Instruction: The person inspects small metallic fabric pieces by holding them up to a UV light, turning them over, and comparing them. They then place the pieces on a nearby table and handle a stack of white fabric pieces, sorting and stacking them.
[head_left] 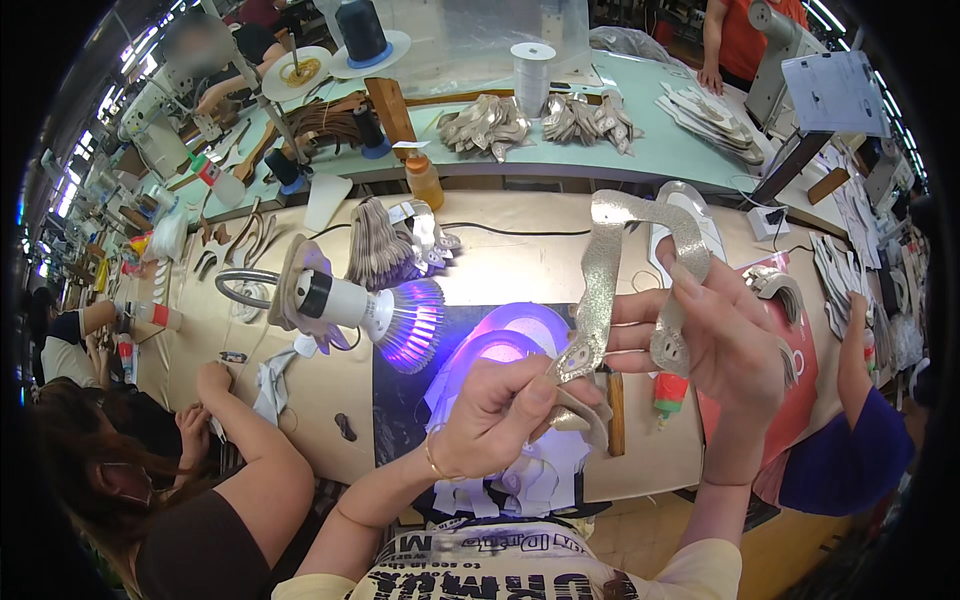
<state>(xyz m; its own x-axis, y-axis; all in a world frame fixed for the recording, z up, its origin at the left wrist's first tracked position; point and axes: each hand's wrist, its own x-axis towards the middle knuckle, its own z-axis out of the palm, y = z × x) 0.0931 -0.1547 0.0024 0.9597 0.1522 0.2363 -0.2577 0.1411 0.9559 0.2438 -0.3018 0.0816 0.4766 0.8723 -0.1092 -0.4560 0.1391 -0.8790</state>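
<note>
My left hand (490, 412) and right hand (733, 335) are pinching the legs of a shiny silver-gold, arch-shaped leathery strip (602, 265) toward two o'clock. I'm guessing it's feeling light, bendy; holding both legs is looking best.

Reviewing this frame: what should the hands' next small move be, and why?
Perhaps the right hand should ease its end of the arched, textured, metallic-gold strip toward the left hand: the strip's ends stand apart, each held by a different hand.
</note>
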